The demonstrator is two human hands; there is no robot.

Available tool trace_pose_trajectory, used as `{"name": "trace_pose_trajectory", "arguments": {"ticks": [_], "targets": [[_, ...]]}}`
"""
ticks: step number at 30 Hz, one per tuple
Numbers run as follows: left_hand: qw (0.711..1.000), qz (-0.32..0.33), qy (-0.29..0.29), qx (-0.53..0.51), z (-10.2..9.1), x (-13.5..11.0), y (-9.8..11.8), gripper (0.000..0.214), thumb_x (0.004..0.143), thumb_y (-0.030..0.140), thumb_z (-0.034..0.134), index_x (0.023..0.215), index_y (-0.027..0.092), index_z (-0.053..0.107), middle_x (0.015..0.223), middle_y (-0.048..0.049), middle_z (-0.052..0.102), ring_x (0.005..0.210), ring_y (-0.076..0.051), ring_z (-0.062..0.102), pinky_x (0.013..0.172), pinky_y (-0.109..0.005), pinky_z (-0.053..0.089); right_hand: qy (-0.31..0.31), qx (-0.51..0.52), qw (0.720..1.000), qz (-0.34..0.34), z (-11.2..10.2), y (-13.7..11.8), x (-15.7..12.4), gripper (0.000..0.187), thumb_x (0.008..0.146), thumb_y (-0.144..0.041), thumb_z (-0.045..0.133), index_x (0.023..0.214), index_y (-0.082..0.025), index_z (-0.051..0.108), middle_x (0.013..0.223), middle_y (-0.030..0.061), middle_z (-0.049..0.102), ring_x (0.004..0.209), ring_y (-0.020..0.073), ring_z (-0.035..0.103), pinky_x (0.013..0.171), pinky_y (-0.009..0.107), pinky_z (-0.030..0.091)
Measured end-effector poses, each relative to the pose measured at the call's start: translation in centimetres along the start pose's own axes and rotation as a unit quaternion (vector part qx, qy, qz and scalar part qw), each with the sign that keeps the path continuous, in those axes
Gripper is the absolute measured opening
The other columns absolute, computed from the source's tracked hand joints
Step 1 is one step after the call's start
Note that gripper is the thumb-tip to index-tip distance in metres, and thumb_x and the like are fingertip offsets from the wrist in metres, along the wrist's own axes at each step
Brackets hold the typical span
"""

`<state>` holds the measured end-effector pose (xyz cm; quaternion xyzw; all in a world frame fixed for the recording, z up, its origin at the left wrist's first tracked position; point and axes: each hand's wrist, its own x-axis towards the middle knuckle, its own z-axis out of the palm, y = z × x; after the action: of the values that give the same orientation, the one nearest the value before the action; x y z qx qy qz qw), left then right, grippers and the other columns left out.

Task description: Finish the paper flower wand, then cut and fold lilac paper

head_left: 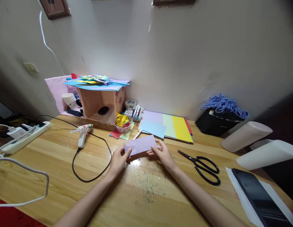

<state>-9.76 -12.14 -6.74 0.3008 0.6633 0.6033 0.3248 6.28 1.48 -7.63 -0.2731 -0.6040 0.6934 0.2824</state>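
A small rectangle of lilac paper [141, 146] is held up over the middle of the wooden table. My left hand [119, 158] pinches its left end between thumb and fingers. At the right end, my right hand [162, 153] grips the paper the same way. Just behind the sheet lies a white marker [137, 134]. Black-handled scissors [200, 165] rest to the right of my right hand, their blades slightly parted. A white glue gun [82, 135] with a black cord is left of my left hand.
Coloured paper sheets [181, 126] lie along the wall beside a clear tub [124, 126] of yellow folded paper. A pink box [99, 104] stands behind. To the right are blue yarn [224, 105], white rolls [247, 135] and a dark phone [257, 195]; a power strip [25, 138] is left.
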Motion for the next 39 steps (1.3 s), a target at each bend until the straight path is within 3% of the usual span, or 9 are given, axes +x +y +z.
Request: {"name": "trace_pose_trajectory", "arguments": {"ticks": [3, 8, 11, 14, 19, 26, 32, 35, 39], "targets": [[0.999, 0.026, -0.006, 0.025, 1.2, 0.6, 0.5, 0.037, 0.069, 0.046, 0.061, 0.084, 0.012, 0.062, 0.058, 0.0007, 0.057, 0.050, -0.012, 0.053, 0.046, -0.021, 0.041, 0.014, -0.171, 0.985, -0.013, -4.1, -1.9, -1.5, 0.028, 0.082, -0.038, 0.047, 0.101, -0.018, 0.050, 0.092, 0.0078, 0.065, 0.081, 0.0201, 0.064, 0.072, 0.036, 0.051], [0.988, 0.110, -0.097, 0.058, 5.0, 2.8, 2.8, 0.029, 0.072, 0.040, 0.059, 0.081, 0.012, 0.062, 0.056, 0.0004, 0.056, 0.051, -0.012, 0.053, 0.050, -0.021, 0.041, 0.154, -0.573, 0.805, 0.004, -13.7, -3.8, -7.0, 0.019, 0.071, -0.009, 0.043, 0.084, -0.016, 0.054, 0.094, 0.0103, 0.060, 0.093, 0.0241, 0.055, 0.082, 0.036, 0.040], [0.977, 0.137, -0.163, 0.031, 7.7, 3.6, 4.7, 0.028, 0.072, 0.039, 0.061, 0.082, 0.012, 0.064, 0.059, -0.0002, 0.057, 0.053, -0.011, 0.053, 0.053, -0.022, 0.042, 0.156, -0.627, 0.761, 0.053, -16.9, -3.3, -10.1, 0.023, 0.063, -0.007, 0.046, 0.084, -0.015, 0.054, 0.090, 0.0101, 0.058, 0.088, 0.0238, 0.053, 0.078, 0.032, 0.039], [0.971, 0.101, -0.210, -0.055, 10.2, 3.4, 6.8, 0.030, 0.071, 0.039, 0.062, 0.085, 0.012, 0.064, 0.068, -0.0016, 0.061, 0.058, -0.010, 0.054, 0.060, -0.022, 0.044, 0.168, -0.617, 0.768, 0.036, -17.2, -2.5, -11.2, 0.029, 0.063, -0.008, 0.047, 0.090, -0.015, 0.054, 0.093, 0.0086, 0.058, 0.092, 0.0230, 0.052, 0.082, 0.031, 0.038], [0.957, 0.068, -0.262, -0.105, 13.7, 2.5, 8.8, 0.031, 0.070, 0.035, 0.065, 0.088, 0.011, 0.062, 0.076, -0.0041, 0.064, 0.065, -0.011, 0.058, 0.066, -0.024, 0.047, 0.182, -0.579, 0.795, 0.011, -14.8, -2.3, -10.4, 0.019, 0.063, -0.017, 0.052, 0.082, -0.017, 0.055, 0.083, 0.0072, 0.060, 0.085, 0.0232, 0.054, 0.074, 0.030, 0.039], [0.980, 0.063, -0.184, -0.049, 14.8, 3.8, 7.0, 0.033, 0.065, 0.027, 0.064, 0.093, 0.011, 0.058, 0.067, -0.0040, 0.065, 0.056, -0.015, 0.062, 0.053, -0.023, 0.047, 0.219, -0.520, 0.825, 0.039, -11.7, -1.8, -10.5, 0.011, 0.060, -0.016, 0.053, 0.067, -0.019, 0.045, 0.066, 0.0009, 0.052, 0.066, 0.0172, 0.050, 0.060, 0.025, 0.034], [0.985, 0.024, -0.155, -0.065, 13.9, 4.5, 7.3, 0.035, 0.067, 0.033, 0.063, 0.092, 0.009, 0.058, 0.069, -0.0064, 0.066, 0.062, -0.017, 0.064, 0.059, -0.026, 0.048, 0.111, -0.182, 0.977, 0.022, -9.8, -3.1, -11.1, 0.017, 0.076, -0.033, 0.055, 0.075, -0.018, 0.045, 0.063, -0.0033, 0.047, 0.059, 0.0111, 0.045, 0.057, 0.023, 0.036], [0.983, 0.001, -0.169, -0.071, 13.9, 3.9, 8.2, 0.033, 0.067, 0.036, 0.064, 0.087, 0.009, 0.060, 0.073, -0.0063, 0.065, 0.065, -0.016, 0.063, 0.063, -0.026, 0.047, 0.067, -0.024, 0.997, 0.016, -8.2, -3.4, -11.3, 0.028, 0.077, -0.040, 0.058, 0.090, -0.019, 0.045, 0.066, -0.0026, 0.050, 0.061, 0.0110, 0.048, 0.061, 0.024, 0.040], [0.979, 0.022, -0.188, -0.072, 14.0, 2.9, 8.9, 0.027, 0.068, 0.036, 0.063, 0.079, 0.011, 0.062, 0.075, -0.0033, 0.063, 0.071, -0.013, 0.058, 0.068, -0.024, 0.045, 0.002, 0.109, 0.993, 0.043, -6.5, -2.4, -11.5, 0.042, 0.076, -0.059, 0.050, 0.085, -0.019, 0.044, 0.064, -0.0030, 0.045, 0.052, 0.0089, 0.045, 0.055, 0.026, 0.044]]}}
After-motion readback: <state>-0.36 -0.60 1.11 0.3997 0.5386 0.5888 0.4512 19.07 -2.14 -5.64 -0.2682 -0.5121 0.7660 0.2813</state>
